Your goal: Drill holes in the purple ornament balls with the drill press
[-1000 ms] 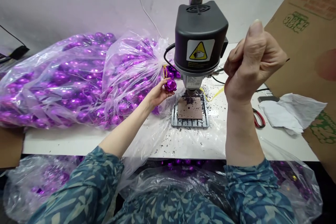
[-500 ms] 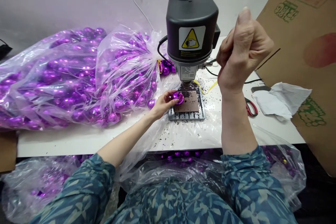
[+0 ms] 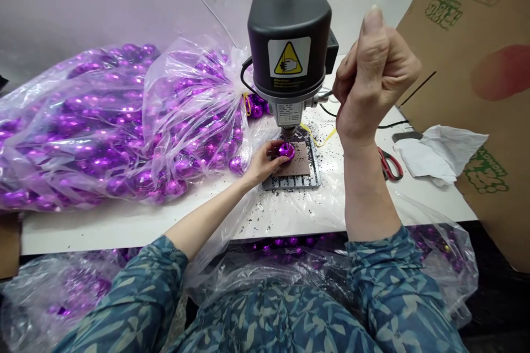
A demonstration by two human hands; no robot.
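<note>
My left hand (image 3: 265,163) pinches a shiny purple bauble (image 3: 286,150) between thumb and fingers. The bauble sits on a brown board (image 3: 301,163), right below the chuck (image 3: 289,131) of a black bench drill press (image 3: 290,27). Whether the drill bit touches the bauble I cannot tell. My right hand (image 3: 376,80) is closed in a fist around the feed handle (image 3: 326,95) at the machine's right side, thumb pointing up. Most of that handle is hidden by the fist. Under the board lies the slotted metal base (image 3: 292,182), strewn with dark shavings.
A big clear bag (image 3: 103,132) full of purple baubles fills the table's left. To the right lie red-handled scissors (image 3: 391,167), crumpled white paper (image 3: 439,151) and a large cardboard box (image 3: 488,138). More bagged baubles (image 3: 285,245) sit below the table edge.
My left hand has brought the bauble slightly right on the board, beneath the chuck. My right hand keeps its grip on the handle. The whole view has shifted slightly.
</note>
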